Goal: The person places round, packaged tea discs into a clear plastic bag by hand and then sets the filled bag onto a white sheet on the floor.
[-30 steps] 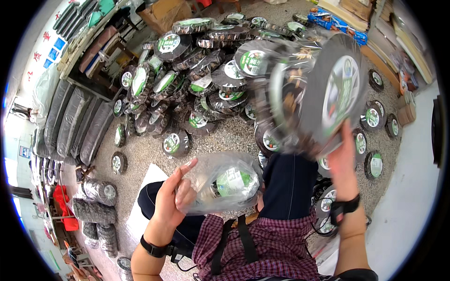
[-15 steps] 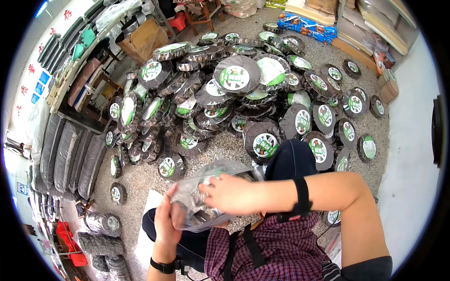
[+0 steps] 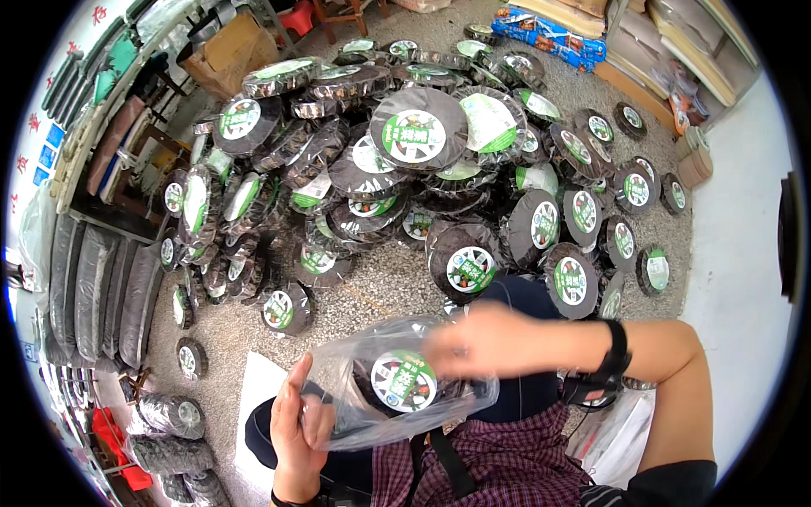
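Note:
A clear plastic bag point(image 3: 355, 431) lies across my lap with a flat round black piece point(image 3: 365, 380) inside, its white and green label point(image 3: 404, 382) facing up. My left hand point(image 3: 302, 422) grips the bag's left edge, some fingers showing through the film. At the bag's right part, over the far right side of the black piece, is my right hand point(image 3: 473, 340). Motion smears its fingers, so whether they hold the film cannot be made out.
Ahead is a large heap of similar wrapped round black pieces point(image 3: 418, 127), several lying loose on the speckled floor point(image 3: 372, 283). Long dark wrapped rolls point(image 3: 97, 279) stand at left, beside a shelf. Wrapped bundles point(image 3: 169, 452) lie lower left. A white wall point(image 3: 735, 220) bounds the right.
My right hand has moved right, from the bag's middle to its right part. The bag is spread wider and the label now shows plainly. My left hand still grips the bag, slightly lower.

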The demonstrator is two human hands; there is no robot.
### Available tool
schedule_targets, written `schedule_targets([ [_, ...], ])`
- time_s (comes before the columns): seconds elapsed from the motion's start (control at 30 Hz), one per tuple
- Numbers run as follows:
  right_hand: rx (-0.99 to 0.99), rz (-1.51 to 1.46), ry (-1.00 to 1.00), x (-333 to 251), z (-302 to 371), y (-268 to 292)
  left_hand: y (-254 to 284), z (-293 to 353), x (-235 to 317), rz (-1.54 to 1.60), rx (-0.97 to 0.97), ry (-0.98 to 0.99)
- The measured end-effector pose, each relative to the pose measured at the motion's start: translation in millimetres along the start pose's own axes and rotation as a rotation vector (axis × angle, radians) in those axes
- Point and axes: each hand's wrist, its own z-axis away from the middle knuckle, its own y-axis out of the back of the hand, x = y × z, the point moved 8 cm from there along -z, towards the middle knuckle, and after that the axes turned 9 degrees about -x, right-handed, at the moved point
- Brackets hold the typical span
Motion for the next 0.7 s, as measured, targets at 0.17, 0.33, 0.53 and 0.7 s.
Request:
schedule_targets([
  [0.17, 1.024, -1.268, -0.518, 237, -43, 111, 2, -7, -8, -0.029, -0.008, 0.031],
  [0.33, 1.512, -0.901, -0.15, 291, -32, 192, 22, 5, -8, -0.076, 0.212, 0.147],
  [0.53, 1.334, -1.055, -0.351, 335, 58, 197, 20, 1, -14, -0.079, 0.157, 0.118],
  [0.7, 1.322, -0.376, -0.511, 281, 72, 241, 15, 7, -4, -0.087, 0.097, 0.034],
])
